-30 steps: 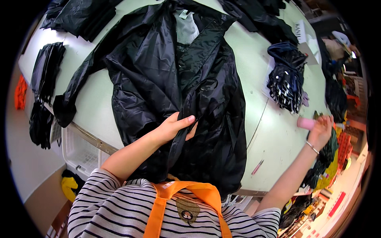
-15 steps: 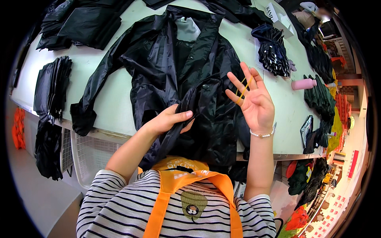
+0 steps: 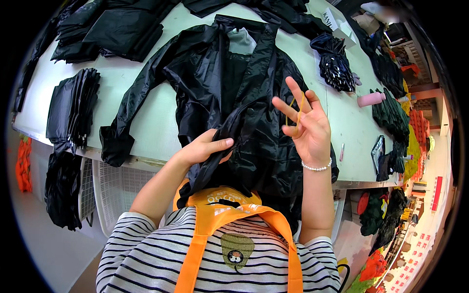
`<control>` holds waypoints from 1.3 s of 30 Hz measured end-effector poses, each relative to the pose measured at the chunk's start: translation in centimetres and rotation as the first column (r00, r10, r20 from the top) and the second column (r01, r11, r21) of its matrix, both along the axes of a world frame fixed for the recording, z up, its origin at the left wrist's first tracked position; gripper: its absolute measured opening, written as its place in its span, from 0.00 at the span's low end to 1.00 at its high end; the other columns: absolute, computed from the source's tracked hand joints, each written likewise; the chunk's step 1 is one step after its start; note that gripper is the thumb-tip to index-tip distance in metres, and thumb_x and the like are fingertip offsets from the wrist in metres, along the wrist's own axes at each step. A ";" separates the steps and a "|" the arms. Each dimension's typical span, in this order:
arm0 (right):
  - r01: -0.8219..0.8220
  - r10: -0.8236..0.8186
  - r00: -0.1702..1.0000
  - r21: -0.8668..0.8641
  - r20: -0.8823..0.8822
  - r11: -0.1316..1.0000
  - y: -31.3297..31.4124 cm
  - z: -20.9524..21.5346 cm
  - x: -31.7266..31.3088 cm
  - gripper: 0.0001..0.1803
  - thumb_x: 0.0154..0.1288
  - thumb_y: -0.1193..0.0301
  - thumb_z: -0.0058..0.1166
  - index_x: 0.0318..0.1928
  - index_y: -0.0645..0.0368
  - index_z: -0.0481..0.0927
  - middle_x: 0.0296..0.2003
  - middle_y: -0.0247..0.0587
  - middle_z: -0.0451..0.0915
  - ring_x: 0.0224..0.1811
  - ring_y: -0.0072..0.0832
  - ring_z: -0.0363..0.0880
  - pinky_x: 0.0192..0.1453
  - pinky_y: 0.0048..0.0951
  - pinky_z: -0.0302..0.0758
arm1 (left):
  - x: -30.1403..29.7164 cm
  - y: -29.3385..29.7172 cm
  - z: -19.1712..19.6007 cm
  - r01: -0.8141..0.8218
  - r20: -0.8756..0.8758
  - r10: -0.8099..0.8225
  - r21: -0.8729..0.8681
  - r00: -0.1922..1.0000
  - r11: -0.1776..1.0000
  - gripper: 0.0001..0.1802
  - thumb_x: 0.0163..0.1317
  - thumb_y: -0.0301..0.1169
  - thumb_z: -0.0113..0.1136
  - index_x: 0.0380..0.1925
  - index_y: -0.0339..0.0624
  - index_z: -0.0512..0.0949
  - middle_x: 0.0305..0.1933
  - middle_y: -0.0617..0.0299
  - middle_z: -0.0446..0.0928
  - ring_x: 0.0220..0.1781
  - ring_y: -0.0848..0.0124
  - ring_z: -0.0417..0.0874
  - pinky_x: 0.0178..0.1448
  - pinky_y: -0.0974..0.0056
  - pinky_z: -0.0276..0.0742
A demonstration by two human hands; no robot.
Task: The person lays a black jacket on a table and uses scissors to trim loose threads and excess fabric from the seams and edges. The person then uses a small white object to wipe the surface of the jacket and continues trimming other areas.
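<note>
A shiny black jacket (image 3: 259, 110) lies spread on the pale table, collar away from me and its front partly open. My left hand (image 3: 205, 148) pinches the jacket's front edge between thumb and fingers. To the right, my right hand (image 3: 309, 122) is raised over the jacket with its palm toward me. A thin yellow rubber band (image 3: 299, 111) is looped around the fingers of that hand. Those fingers are spread, some of them bent. The jacket's left-lying sleeve (image 3: 128, 112) stretches out over the table, while its lower hem hangs over the near edge toward my orange apron.
Folded black garments (image 3: 119, 31) are stacked at the far left, with another bundle (image 3: 73, 110) at the table's left edge. Right of the jacket are a dark bundle (image 3: 334, 63), a white box (image 3: 339, 27) and a pink bottle (image 3: 371, 99). A white plastic basket (image 3: 115, 190) stands below the table.
My right hand's fingers have bent and shifted, with the rubber band still around them. The jacket appears slightly farther right in the view. My left hand keeps its hold on the front edge.
</note>
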State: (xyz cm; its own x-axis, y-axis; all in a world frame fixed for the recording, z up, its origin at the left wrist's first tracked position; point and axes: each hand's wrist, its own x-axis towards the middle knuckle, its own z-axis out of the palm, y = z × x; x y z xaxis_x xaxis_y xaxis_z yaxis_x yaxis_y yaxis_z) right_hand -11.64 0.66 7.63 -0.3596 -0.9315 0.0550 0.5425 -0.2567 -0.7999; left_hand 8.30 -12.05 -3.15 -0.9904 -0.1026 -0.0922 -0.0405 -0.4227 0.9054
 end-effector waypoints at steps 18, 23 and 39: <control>0.097 -0.039 0.929 0.139 -0.369 0.986 -2.2 0.5 1.0 0.56 0.53 0.81 0.63 0.71 0.54 0.33 0.59 0.53 0.68 0.55 0.31 0.70 0.55 0.30 0.74 | -0.5 -2.0 -0.3 0.117 0.041 -0.114 -0.055 0.993 0.992 0.23 0.64 0.48 0.52 0.22 0.38 0.73 0.19 0.64 0.72 0.22 0.77 0.71 0.28 0.72 0.66; 0.015 0.098 0.891 0.244 -0.444 0.970 -2.6 0.7 1.2 0.58 0.50 0.84 0.63 0.71 0.54 0.32 0.55 0.51 0.72 0.54 0.29 0.72 0.54 0.29 0.75 | -0.5 -2.1 0.4 0.151 0.023 -0.149 -0.133 0.989 0.980 0.18 0.66 0.41 0.52 0.29 0.36 0.75 0.24 0.65 0.74 0.28 0.78 0.72 0.34 0.71 0.68; 0.235 0.127 0.463 0.260 -0.877 0.937 -2.2 -2.4 3.6 0.56 0.46 0.81 0.62 0.71 0.56 0.40 0.34 0.37 0.75 0.37 0.25 0.75 0.49 0.26 0.72 | -2.7 -0.7 0.7 -0.150 0.000 0.185 -0.584 0.983 0.798 0.21 0.57 0.37 0.54 0.43 0.29 0.71 0.32 0.42 0.76 0.38 0.56 0.80 0.41 0.58 0.71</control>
State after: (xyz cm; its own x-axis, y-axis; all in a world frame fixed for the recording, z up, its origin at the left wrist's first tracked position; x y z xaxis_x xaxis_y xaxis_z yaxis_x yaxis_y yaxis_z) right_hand -8.02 -1.54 5.19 -0.3384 -0.9361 0.0958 -0.4932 0.0897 -0.8653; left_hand 5.62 -12.72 -2.41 -0.9480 -0.3178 -0.0154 -0.0744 0.1743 0.9819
